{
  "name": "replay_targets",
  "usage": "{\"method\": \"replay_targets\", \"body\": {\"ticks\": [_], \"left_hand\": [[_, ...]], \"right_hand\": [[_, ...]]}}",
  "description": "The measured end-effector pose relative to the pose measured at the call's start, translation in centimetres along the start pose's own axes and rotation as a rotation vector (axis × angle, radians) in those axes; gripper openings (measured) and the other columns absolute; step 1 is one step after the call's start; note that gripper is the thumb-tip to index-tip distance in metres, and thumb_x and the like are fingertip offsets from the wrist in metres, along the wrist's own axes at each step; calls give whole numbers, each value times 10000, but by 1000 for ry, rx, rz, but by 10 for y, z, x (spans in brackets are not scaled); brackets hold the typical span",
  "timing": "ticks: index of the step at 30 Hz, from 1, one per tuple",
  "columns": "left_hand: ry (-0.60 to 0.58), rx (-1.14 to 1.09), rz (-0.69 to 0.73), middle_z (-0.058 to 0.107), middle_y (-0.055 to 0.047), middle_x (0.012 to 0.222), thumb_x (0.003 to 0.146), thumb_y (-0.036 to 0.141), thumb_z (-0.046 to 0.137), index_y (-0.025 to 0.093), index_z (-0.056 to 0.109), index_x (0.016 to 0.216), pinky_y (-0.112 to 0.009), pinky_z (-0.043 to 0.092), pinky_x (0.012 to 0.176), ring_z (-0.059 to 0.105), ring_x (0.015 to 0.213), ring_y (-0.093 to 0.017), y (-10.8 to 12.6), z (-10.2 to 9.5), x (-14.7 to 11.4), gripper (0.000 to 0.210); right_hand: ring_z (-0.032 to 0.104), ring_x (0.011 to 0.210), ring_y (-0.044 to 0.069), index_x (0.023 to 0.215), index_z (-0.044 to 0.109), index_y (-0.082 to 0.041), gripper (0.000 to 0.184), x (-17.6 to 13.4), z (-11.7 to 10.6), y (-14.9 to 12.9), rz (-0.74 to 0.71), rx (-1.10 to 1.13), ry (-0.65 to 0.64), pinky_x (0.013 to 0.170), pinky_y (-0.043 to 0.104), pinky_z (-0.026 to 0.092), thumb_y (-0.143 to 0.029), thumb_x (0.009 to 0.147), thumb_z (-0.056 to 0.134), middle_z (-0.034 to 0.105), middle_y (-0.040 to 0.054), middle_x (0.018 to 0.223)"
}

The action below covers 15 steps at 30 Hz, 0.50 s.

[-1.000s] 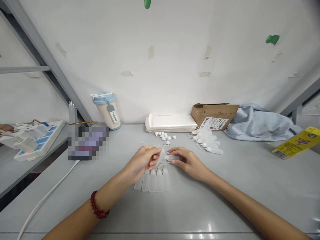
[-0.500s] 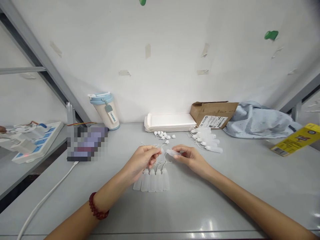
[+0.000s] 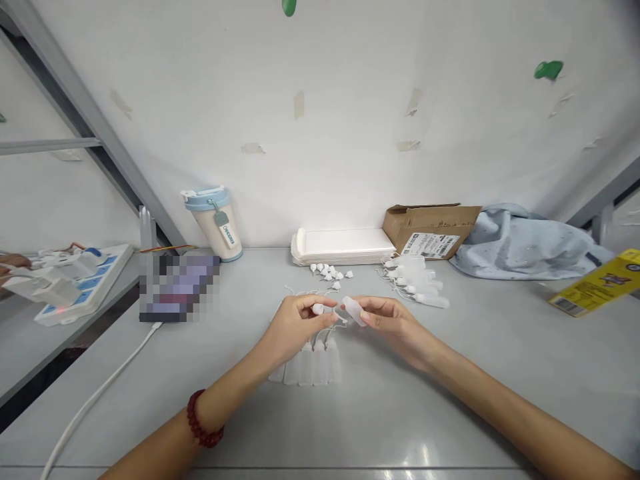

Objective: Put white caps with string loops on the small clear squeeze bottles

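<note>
My right hand (image 3: 387, 325) pinches a small translucent squeeze bottle (image 3: 354, 311), tilted with one end toward my left hand. Close beside it, my left hand (image 3: 297, 325) has thumb and index finger together around a small white cap (image 3: 318, 309), partly hidden by the fingers. A thin white strand shows between the two hands; which part it belongs to is unclear. Below my left hand, several similar bottles (image 3: 320, 363) lie side by side with thin white strands at their tops. Loose white caps (image 3: 330, 272) are scattered behind my hands.
More bottles (image 3: 425, 288) lie to the right, before a cardboard box (image 3: 433, 230) and a stack of white packets (image 3: 345, 247). Cloth (image 3: 525, 243) and a yellow box (image 3: 597, 283) are farther right. At left are a tumbler (image 3: 215, 223), a blurred phone (image 3: 180, 290) with cable, and a power strip (image 3: 90, 287).
The bottle in my right hand has swung from nearly level to a steeper tilt. My left hand has turned, so a white cap now shows in its fingers. The view has shifted slightly.
</note>
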<state>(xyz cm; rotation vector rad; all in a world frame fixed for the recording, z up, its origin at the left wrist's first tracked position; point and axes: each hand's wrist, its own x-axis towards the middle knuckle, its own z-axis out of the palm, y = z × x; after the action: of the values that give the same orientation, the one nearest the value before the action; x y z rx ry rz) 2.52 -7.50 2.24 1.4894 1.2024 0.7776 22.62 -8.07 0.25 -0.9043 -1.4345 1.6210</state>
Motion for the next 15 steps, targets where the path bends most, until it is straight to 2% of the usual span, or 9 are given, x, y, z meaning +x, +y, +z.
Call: {"method": "replay_targets", "body": {"ticks": [6, 10, 15], "left_hand": [[23, 12, 70, 354, 61, 457, 766, 408, 562, 160, 693, 792, -207, 298, 421, 339, 408, -78, 0, 4, -2, 281], [70, -5, 51, 361, 62, 446, 750, 402, 581, 157, 656, 708, -205, 289, 414, 336, 412, -79, 3, 2, -3, 259], [169, -66, 67, 367, 65, 462, 737, 402, 605, 163, 621, 670, -204, 268, 427, 320, 428, -71, 3, -2, -2, 249]], "right_hand": [[529, 826, 173, 925, 692, -211, 269, 0, -1, 3, 44, 49, -42, 801, 311, 380, -395, 732, 653, 634, 47, 908], [512, 817, 166, 933, 685, -208, 265, 0, 0, 3, 54, 35, -42, 739, 281, 387, -381, 736, 652, 619, 48, 925], [487, 727, 135, 880, 672, -198, 245, 0, 2, 3, 51, -46, -10, 701, 263, 377, -398, 742, 648, 598, 17, 818]]}}
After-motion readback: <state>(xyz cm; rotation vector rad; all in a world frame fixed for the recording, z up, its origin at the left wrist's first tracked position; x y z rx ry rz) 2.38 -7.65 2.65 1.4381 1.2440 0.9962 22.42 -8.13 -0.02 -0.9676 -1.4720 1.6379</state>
